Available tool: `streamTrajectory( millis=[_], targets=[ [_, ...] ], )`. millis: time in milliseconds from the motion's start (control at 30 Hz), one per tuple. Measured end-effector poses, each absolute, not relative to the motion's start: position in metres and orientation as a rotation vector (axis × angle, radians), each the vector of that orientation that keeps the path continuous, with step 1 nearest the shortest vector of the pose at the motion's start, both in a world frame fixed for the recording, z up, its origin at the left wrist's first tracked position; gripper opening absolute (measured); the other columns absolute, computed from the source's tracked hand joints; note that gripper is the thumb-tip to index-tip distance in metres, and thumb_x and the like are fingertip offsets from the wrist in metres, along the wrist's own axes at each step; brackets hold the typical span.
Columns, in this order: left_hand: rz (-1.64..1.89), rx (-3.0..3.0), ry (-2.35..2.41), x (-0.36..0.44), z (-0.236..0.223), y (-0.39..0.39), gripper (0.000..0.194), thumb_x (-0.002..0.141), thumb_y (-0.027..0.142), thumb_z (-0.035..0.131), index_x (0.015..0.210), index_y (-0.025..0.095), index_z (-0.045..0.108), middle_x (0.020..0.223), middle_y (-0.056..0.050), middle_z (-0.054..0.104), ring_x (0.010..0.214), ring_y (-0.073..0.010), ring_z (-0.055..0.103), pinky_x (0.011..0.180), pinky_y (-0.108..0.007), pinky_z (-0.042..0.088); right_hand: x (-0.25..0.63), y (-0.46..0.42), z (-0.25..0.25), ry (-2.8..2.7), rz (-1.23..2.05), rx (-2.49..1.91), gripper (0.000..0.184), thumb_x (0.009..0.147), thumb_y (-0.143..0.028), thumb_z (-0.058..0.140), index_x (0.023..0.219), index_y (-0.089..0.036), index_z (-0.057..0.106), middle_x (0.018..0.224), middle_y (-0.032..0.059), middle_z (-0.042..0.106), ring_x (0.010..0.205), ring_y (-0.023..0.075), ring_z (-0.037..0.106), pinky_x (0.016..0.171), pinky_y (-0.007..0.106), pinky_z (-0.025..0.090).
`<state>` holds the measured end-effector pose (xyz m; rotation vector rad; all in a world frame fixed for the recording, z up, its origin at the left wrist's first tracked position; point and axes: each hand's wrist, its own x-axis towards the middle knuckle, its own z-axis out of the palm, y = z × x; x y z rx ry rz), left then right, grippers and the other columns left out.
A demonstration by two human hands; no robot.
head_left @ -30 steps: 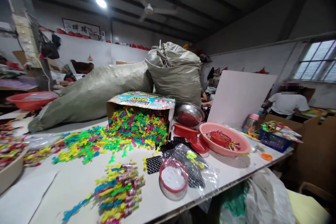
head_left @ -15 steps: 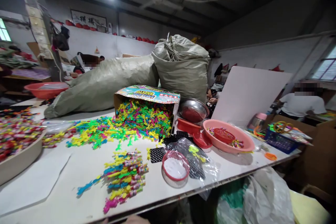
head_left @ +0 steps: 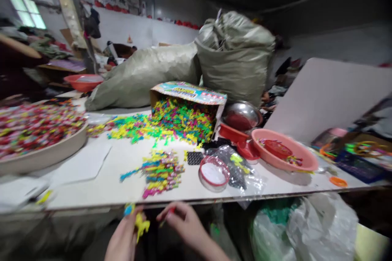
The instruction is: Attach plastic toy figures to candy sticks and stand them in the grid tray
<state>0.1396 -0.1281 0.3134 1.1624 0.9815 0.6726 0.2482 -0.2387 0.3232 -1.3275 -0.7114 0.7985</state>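
Below the table's front edge, my left hand (head_left: 120, 238) is closed around small plastic toy figures (head_left: 141, 225), one yellow and one with a blue part. To its right, my right hand (head_left: 187, 225) has thumb and fingers pinched together on a small, blurred piece with a red end (head_left: 172, 210). On the table just beyond both hands lies a stack of toy figures joined to candy tubes (head_left: 163, 174), in yellow, blue, green and pink. A printed carton (head_left: 191, 90) lies on its side behind it, with loose coloured figures (head_left: 137, 127) spilling out.
A wide tub (head_left: 72, 143) of wrapped candies stands left, beside a white sheet (head_left: 88, 165). Rightward are a red-rimmed basket (head_left: 214, 187), a plastic bag (head_left: 257, 187), a pink basin (head_left: 306, 163) and a steel bowl (head_left: 241, 115). Large woven sacks (head_left: 235, 71) stand behind.
The view has tipped down and shifted left. Both my hands have come up into sight at the table edge, the left with toy figures, the right with a small piece.
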Motion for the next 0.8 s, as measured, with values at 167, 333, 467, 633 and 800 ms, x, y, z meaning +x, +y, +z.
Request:
streamTrajectory(
  millis=[167,333,467,633,800],
  targets=[
    [0.646,1.175,0.764,0.134,0.318,-0.128,0.048,0.072,0.055,0.054,0.096,0.014,0.06,0.063,0.003,0.043,0.058,-0.008,0.039,0.054,-0.019,0.033,0.254,-0.239,0.324,-0.709,0.85,-1.322,0.033,0.075,-0.042,0.06,0.097,-0.018,0.055,0.061,-0.0041,0.055,0.059,0.0107,0.054,0.063,0.024,0.043],
    [0.615,1.157,0.694,0.126,0.316,-0.135,0.041,0.078,0.042,0.048,0.105,0.013,0.056,0.066,0.001,0.041,0.061,-0.0092,0.038,0.059,-0.021,0.032,0.247,-0.238,0.318,-0.651,0.84,-1.287,0.031,0.07,-0.04,0.065,0.087,-0.02,0.048,0.058,-0.0054,0.054,0.054,0.011,0.053,0.056,0.023,0.042],
    [0.59,1.104,0.627,0.121,0.313,-0.142,0.04,0.07,0.024,0.047,0.108,0.015,0.054,0.073,0.0,0.043,0.065,-0.0096,0.039,0.062,-0.022,0.033,0.242,-0.239,0.32,-0.683,0.787,-1.394,0.028,0.068,-0.04,0.067,0.082,-0.018,0.056,0.067,-0.0005,0.058,0.06,0.012,0.054,0.058,0.024,0.043],
    [0.549,1.194,0.659,0.117,0.313,-0.142,0.04,0.072,0.026,0.045,0.109,0.015,0.055,0.07,0.0,0.044,0.064,-0.0104,0.037,0.06,-0.022,0.032,0.239,-0.235,0.323,-0.725,0.751,-1.464,0.028,0.068,-0.041,0.067,0.084,-0.018,0.061,0.081,0.0037,0.062,0.073,0.0151,0.056,0.067,0.027,0.044],
    [0.533,1.335,0.659,0.115,0.314,-0.141,0.041,0.079,0.042,0.045,0.107,0.014,0.057,0.068,0.0,0.045,0.064,-0.0109,0.041,0.061,-0.022,0.035,0.239,-0.234,0.325,-0.701,0.796,-1.427,0.029,0.069,-0.042,0.065,0.085,-0.019,0.057,0.066,-0.0013,0.055,0.06,0.0123,0.051,0.057,0.024,0.042]
  ],
)
